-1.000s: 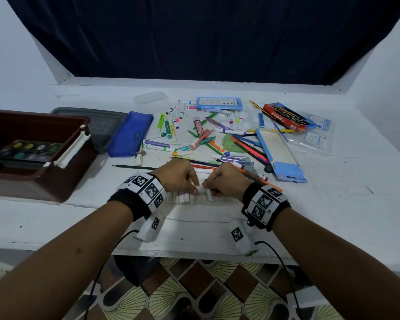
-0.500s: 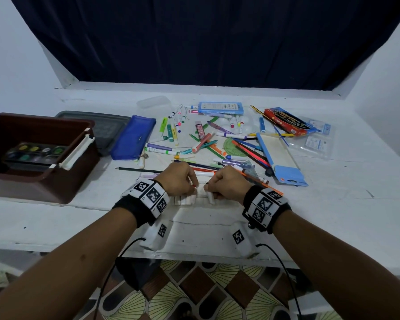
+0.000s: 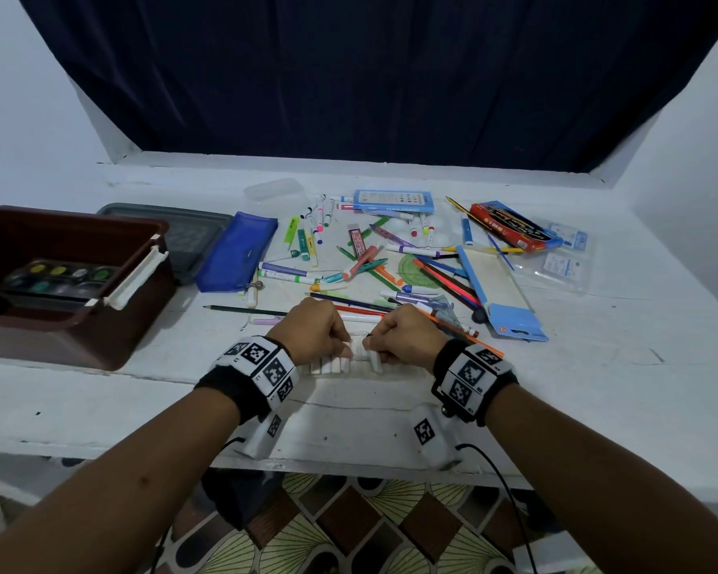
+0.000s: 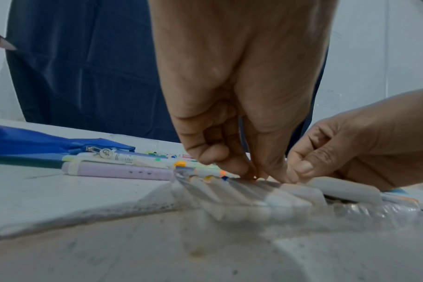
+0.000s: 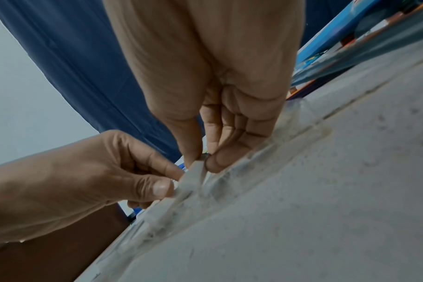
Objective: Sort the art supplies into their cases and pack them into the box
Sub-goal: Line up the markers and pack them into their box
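A clear plastic marker tray (image 4: 365, 211) lies at the table's front edge with several white markers (image 3: 328, 366) slotted in it. My left hand (image 3: 343, 345) has its fingers curled, and its fingertips (image 4: 246, 174) pinch down at the tray's far rim by the marker tips. Just to its right, my right hand (image 3: 369, 345) pinches one white marker (image 4: 345, 188) by its end, slanted over the tray. In the right wrist view the right hand (image 5: 202, 160) grips that marker (image 5: 188, 181) while the left thumb (image 5: 161, 188) rests against it. Loose pens and pencils (image 3: 369, 263) lie scattered behind.
A brown box (image 3: 100, 345) holding a paint palette (image 3: 55, 279) stands at the left, with a grey lid (image 3: 191, 229) and a blue pouch (image 3: 237, 254) beside it. A blue case (image 3: 394, 200), a red box (image 3: 510, 225) and an open light-blue case (image 3: 502, 292) lie behind and to the right.
Both hands have stayed at the marker tray with only small finger shifts. The right hand keeps hold of its white marker.
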